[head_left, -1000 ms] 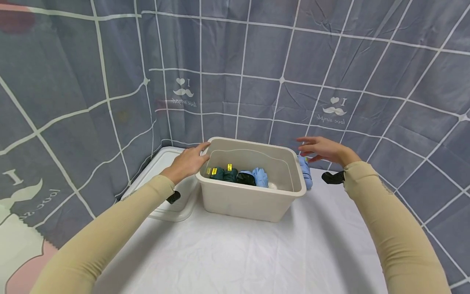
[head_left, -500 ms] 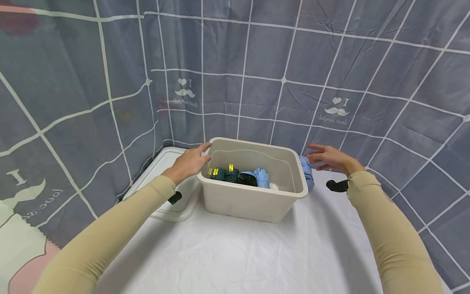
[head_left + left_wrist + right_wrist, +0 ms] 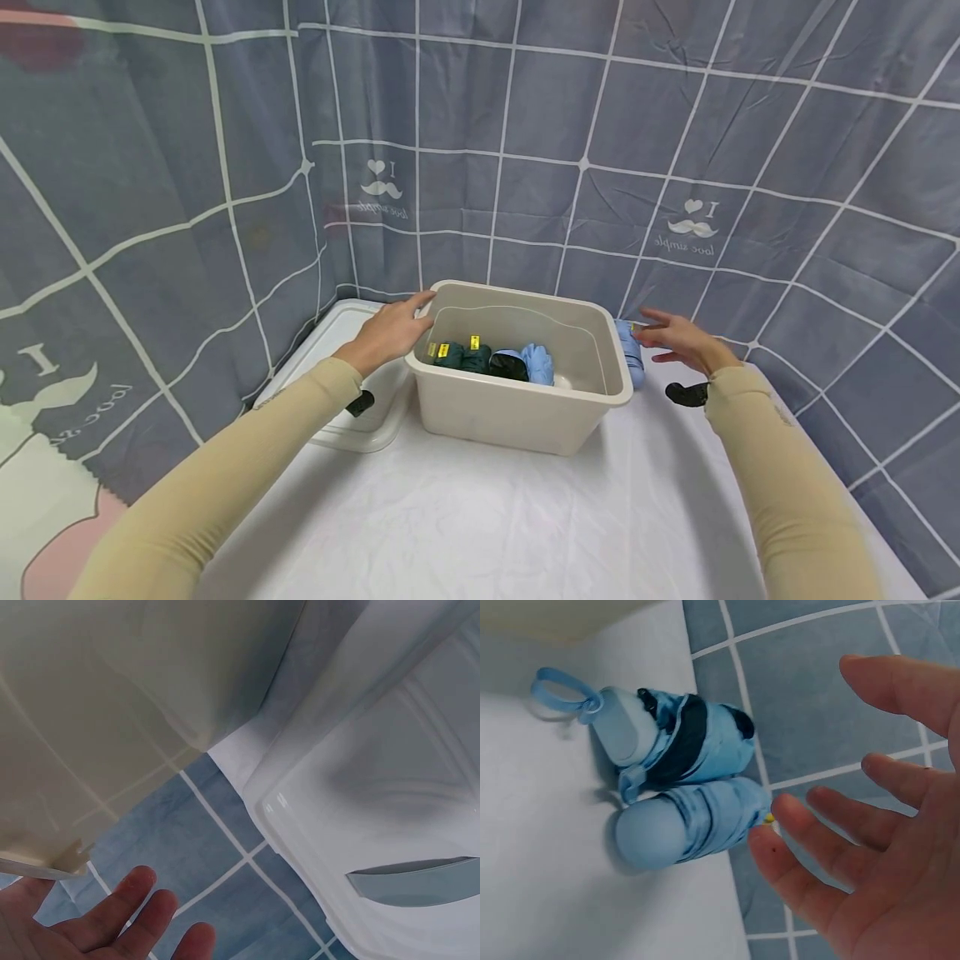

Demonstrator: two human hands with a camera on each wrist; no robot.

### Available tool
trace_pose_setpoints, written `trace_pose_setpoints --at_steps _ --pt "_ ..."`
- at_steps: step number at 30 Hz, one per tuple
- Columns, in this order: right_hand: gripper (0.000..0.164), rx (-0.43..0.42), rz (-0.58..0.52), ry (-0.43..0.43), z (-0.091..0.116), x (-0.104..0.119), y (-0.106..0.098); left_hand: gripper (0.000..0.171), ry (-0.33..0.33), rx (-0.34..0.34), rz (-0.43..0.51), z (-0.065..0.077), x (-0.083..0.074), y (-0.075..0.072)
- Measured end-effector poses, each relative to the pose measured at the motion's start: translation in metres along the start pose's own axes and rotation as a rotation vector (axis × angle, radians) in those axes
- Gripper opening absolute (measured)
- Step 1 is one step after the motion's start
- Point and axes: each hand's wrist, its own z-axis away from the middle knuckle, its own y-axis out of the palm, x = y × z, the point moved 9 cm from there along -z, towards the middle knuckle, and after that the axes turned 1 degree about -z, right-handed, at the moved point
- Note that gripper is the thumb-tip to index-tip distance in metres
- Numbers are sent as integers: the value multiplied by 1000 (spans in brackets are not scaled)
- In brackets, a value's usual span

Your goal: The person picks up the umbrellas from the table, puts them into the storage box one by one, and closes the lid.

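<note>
A beige plastic storage bin (image 3: 510, 412) stands lidless on the table. My left hand (image 3: 386, 333) rests on its left rim, some fingers hanging loose below it in the left wrist view. Inside the bin lie dark green folded bundles (image 3: 462, 357) with yellow tags, a black-and-blue one (image 3: 508, 365) and a light blue one (image 3: 537, 363). Right of the bin, two light blue folding umbrellas lie side by side: one with a dark band and wrist strap (image 3: 697, 742), one with a rounded cap (image 3: 694, 825). My right hand (image 3: 682, 340) hovers beside them, fingers spread, holding nothing.
The white lid (image 3: 348, 417) lies left of the bin, partly under my left forearm. A white cloth (image 3: 480, 525) covers the table. Grey-blue checked curtains (image 3: 465, 100) hang close behind and on both sides.
My right hand has moved right and slightly down, from above the bin's right rim to beside the blue umbrellas. The left hand stays on the rim.
</note>
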Motion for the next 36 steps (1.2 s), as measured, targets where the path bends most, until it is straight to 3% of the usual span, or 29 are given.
trace_pose_setpoints --at_steps 17,29,36 --pt "85 -102 -64 53 -17 -46 7 60 -5 -1 2 0 2 2" --pt "92 -135 -103 121 -23 -70 12 58 -17 -1 14 1 0 1" --pt "87 -168 -126 158 -26 -80 22 58 -22 -1 17 2 -1 0"
